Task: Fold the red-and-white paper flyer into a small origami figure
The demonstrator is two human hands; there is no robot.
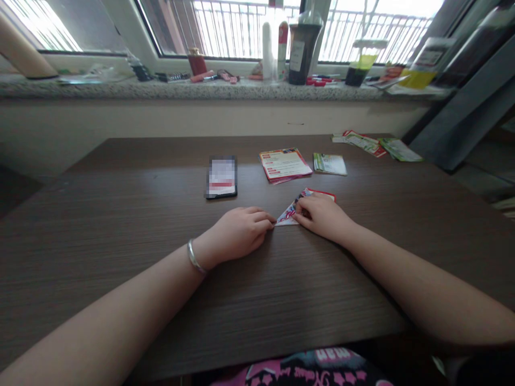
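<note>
Fingertips of the left hand (243,234) are bunched at the left tip of a pointed, folded white paper (286,216); whether it is pinched or pressed cannot be told. From there its long axis runs rightward along the dark brown wood-grain bench (241,305), under the right hand (324,215), by which more is covered; thumb and forefinger are curled around a small gap, hold equally unclear. Lettering on the far, red-edged white card stack (285,163), and in pink on the paper, cannot be read.
</note>
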